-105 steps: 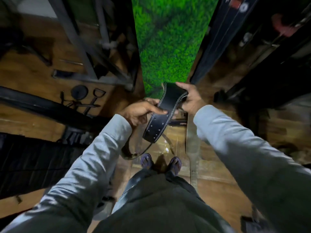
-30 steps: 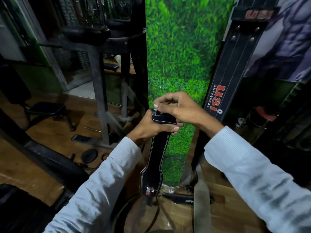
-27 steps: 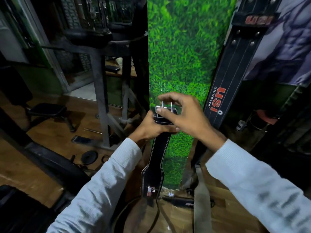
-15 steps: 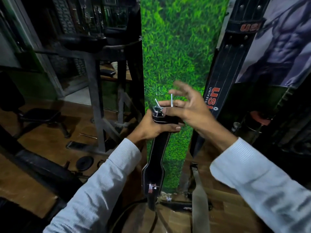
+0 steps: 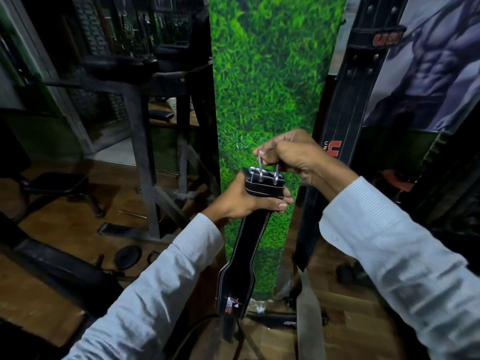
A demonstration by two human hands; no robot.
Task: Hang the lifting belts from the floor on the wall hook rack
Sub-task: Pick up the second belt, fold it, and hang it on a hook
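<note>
Hands work together at the centre: our left hand (image 5: 246, 203) grips the black lifting belt (image 5: 246, 245) below its buckle (image 5: 263, 175), the strap dangling toward six o'clock. Our right hand (image 5: 293, 154) pinches the buckle's prongs, while another belt (image 5: 345, 120) hangs at two o'clock.

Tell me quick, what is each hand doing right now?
Left hand: closed around the black belt near its top.
Right hand: closed, pinching the buckle prongs.

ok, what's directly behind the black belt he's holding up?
Behind the black lifting belt stands a grass-print panel. The left hand grips the belt near its buckle; the right hand pinches the prongs. The belt covers the panel's lower left edge.
</note>
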